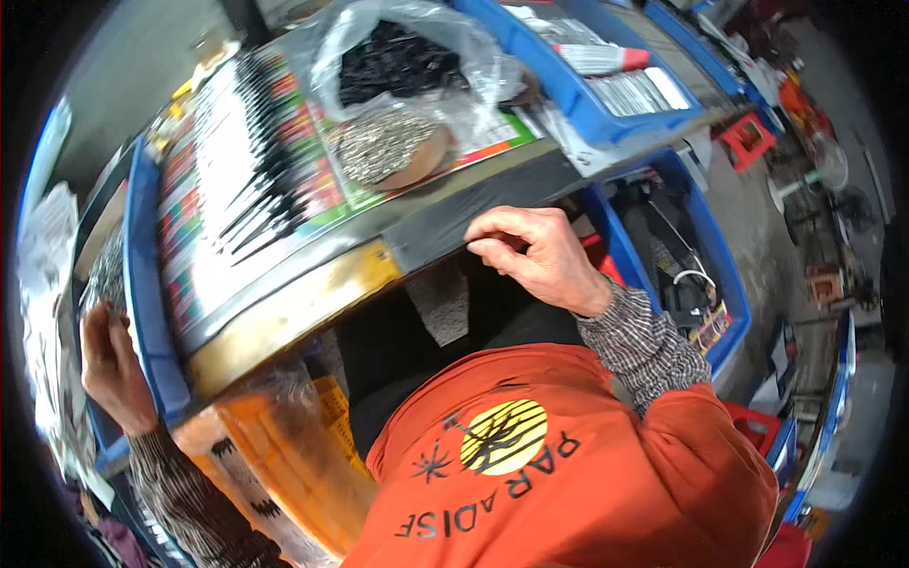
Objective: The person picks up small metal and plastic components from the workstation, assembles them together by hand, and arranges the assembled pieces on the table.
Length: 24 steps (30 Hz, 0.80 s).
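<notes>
Left hand [115,367] loosely curled, grasp not discernible, at left blue bin [156,303]; grey contents [109,270] lie just beyond it, farther from person. Bin's long axis runs outward along table's [295,319] left side. Right hand [542,254] half-curled by front edge, well apart from bin; cannot tell whether gripping anything.

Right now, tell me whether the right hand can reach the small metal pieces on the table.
Probably yes: the right hand is by the table's front edge, and the small metal pieces lie beyond it, their near side uncovered, with no visible obstacle between.
</notes>
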Tool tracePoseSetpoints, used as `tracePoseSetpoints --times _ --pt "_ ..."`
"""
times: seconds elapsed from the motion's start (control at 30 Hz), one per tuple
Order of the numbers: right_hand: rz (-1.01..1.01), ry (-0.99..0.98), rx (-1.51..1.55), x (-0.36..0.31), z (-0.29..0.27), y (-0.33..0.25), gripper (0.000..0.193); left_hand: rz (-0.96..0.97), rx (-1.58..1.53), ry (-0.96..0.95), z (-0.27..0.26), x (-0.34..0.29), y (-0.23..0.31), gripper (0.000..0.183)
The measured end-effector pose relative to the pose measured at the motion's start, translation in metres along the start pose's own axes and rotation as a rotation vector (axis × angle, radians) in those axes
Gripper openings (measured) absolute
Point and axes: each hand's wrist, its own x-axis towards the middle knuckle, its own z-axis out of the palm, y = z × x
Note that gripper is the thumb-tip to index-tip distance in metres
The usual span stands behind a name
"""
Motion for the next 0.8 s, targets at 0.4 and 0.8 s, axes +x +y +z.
tracePoseSetpoints --times 0.4,0.8 --pt "-0.048 0.349 -0.282 0.000 -0.093 0.020 0.008 0.052 -0.226 -0.262 0.099 -0.044 0.137 0.014" --pt "0.061 0.327 -0.877 0.063 -0.207 0.083 0.022 0.030 -0.224 -0.433 0.124 -0.058 0.166 0.013"
